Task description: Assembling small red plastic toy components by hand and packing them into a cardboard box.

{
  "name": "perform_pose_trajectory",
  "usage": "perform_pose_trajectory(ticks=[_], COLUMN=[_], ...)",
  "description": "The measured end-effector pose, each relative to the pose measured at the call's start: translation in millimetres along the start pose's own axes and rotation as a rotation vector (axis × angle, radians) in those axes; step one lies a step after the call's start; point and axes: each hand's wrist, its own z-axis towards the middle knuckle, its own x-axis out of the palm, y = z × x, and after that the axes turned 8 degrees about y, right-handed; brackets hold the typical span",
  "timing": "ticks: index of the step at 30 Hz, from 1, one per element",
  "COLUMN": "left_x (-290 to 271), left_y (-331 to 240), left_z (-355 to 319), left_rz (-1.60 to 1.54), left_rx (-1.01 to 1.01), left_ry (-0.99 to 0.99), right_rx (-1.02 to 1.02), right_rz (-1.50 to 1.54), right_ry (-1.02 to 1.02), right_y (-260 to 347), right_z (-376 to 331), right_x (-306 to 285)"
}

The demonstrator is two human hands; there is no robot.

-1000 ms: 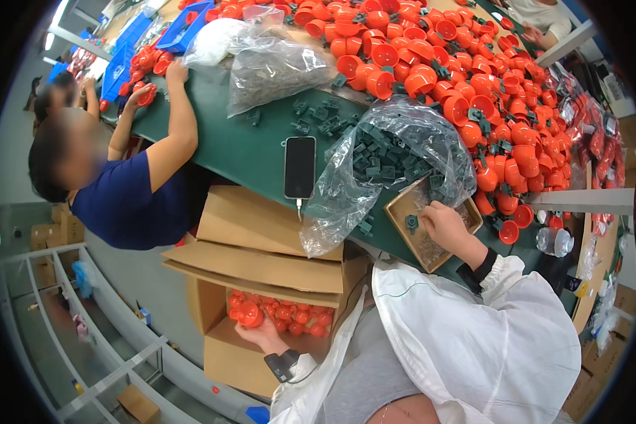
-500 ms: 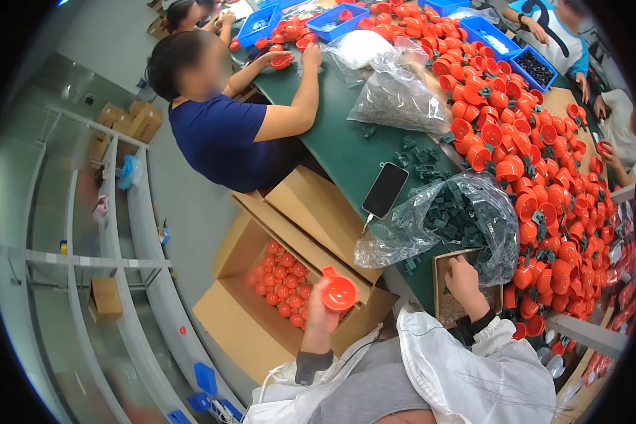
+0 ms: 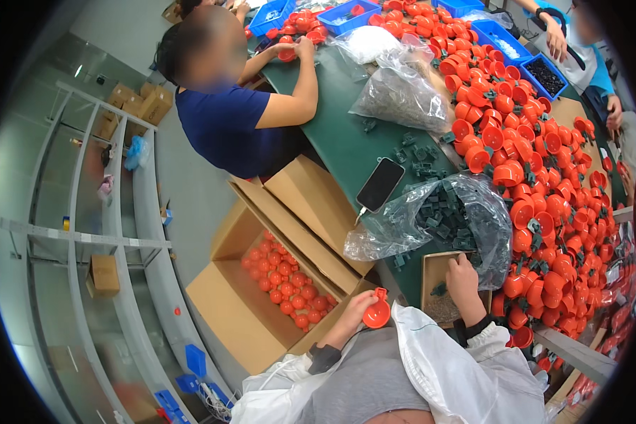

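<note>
My left hand (image 3: pixel 355 314) grips a small red plastic cup (image 3: pixel 377 314) by its side, in front of my body, with the round opening facing up. A short tab sticks out from the cup's far rim. Over a shallow cardboard tray (image 3: pixel 428 286), my right hand (image 3: pixel 463 281) has its fingers closed together; whatever they hold, if anything, is hidden. Small light-coloured pieces (image 3: pixel 442 309) and a dark green part (image 3: pixel 439 290) lie in the tray. Just beyond it, an open clear bag (image 3: pixel 489 237) holds many dark green plastic parts (image 3: pixel 449 215).
An open cardboard box (image 3: pixel 237 311) with red cups (image 3: pixel 290 283) stands at my left. A phone (image 3: pixel 380 185) with a cable lies on the green table (image 3: pixel 318 138). Heaped red cups (image 3: pixel 537 205) cover the right side. A co-worker in blue (image 3: pixel 222 131) sits beyond the box.
My left hand has brought the red cup rightward and nearer my body, away from above the box. My right hand stays at the tray. The whole view has shifted slightly.
</note>
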Motion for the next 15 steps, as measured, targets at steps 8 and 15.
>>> perform_pose_trajectory(ticks=[8, 15], left_x=[-5.8, 7.7], left_y=[-20.2, -13.3], left_z=[-12.7, -13.6], left_rz=[0.131, 0.034], left_rx=[-0.007, 0.062], left_ry=[0.044, -0.001], right_rx=[0.028, 0.025], right_rz=[-0.256, -0.107], right_ry=[0.065, 0.065], right_y=[6.3, 3.8], right_z=[4.1, 6.6], right_x=[5.8, 5.6])
